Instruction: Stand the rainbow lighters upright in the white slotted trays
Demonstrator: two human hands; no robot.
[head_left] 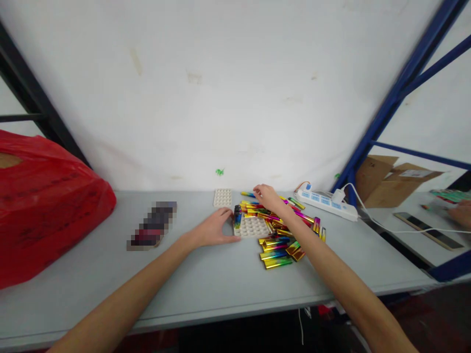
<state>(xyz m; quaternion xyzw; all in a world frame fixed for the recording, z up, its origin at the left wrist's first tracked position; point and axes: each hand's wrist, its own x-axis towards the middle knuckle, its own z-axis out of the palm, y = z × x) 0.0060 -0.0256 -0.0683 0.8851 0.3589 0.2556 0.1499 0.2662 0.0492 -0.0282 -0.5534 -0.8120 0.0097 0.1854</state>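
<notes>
Beside the tray (253, 227) your left hand (215, 229) lay flat, right hand (268, 197) loosely open over sticks (276, 245) (a brushing sleeve could've scattered them).

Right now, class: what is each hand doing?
Left hand: open, holds nothing, rests at the white tray's edge.
Right hand: fingers curled over the pile of shiny sticks; whether it grips one cannot be told.

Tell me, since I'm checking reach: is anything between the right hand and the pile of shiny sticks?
Nothing visible. The right hand already rests on the far end of the pile of shiny sticks, beside the white holed tray.
</notes>
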